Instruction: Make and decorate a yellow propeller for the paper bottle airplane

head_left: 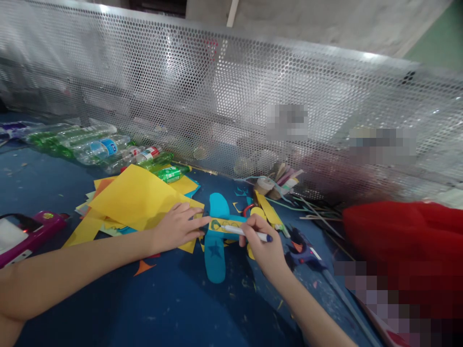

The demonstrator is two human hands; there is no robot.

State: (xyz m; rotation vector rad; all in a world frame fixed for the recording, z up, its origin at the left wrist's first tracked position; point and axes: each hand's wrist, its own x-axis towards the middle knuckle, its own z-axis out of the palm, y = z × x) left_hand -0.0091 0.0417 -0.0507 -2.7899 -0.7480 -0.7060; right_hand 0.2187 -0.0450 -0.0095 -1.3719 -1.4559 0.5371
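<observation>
The right hand (262, 238) is pinching a white marker (233, 230) over the yellow strip (213, 225) of a blue craft airplane (216, 267) on the blue tabletop (126, 313); the left hand (179, 226) is spreading its fingers at one end. The airplane is seeming light and its wings bendable, so its body is probably offering the safest hold.

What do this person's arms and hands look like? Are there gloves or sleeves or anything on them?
No gloves: the left hand and right hand are both bare. The left forearm and right forearm look slim, and no sleeve shows on either. I see no watch or bracelet at the wrists, and no ring on the fingers that show.
</observation>
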